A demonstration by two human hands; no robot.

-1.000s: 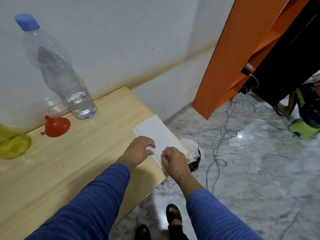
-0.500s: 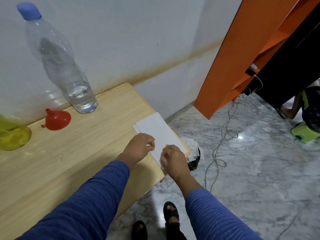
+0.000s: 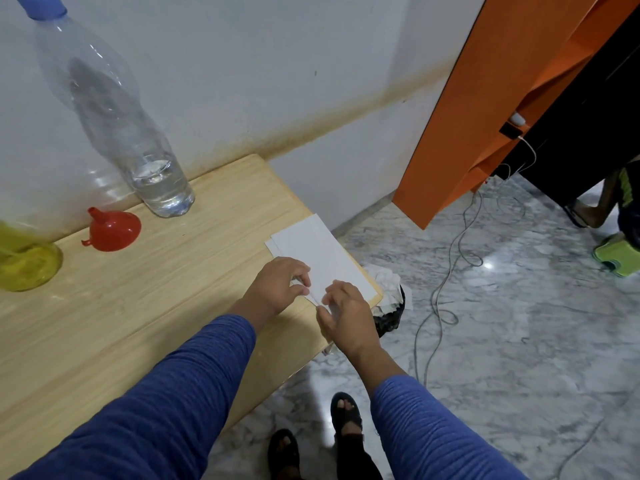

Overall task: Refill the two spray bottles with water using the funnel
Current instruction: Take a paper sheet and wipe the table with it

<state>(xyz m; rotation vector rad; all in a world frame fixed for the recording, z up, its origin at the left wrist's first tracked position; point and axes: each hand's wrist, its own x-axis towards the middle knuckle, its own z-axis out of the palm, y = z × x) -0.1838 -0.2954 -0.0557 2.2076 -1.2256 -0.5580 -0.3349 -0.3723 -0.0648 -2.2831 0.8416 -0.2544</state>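
Observation:
A red funnel (image 3: pixel 116 231) lies mouth-down on the wooden table (image 3: pixel 145 306) near the wall. Behind it stands a tall clear water bottle (image 3: pixel 114 109) with a blue cap and a little water at the bottom. The base of a yellow bottle (image 3: pixel 24 261) shows at the left edge. At the table's right corner lies a stack of white paper sheets (image 3: pixel 318 254). My left hand (image 3: pixel 277 289) pinches the near edge of the sheets, and my right hand (image 3: pixel 346 313) pinches the same edge beside it.
A black bin with crumpled white paper (image 3: pixel 389 299) stands on the marble floor just past the table corner. Cables (image 3: pixel 446 278) trail across the floor. An orange cabinet panel (image 3: pixel 485 98) leans at the right. Another person's leg and a green stool (image 3: pixel 616 254) sit far right.
The view has tilted slightly downward. Both hands stay at the paper's near edge, with the fingers shifting a little on the sheets.

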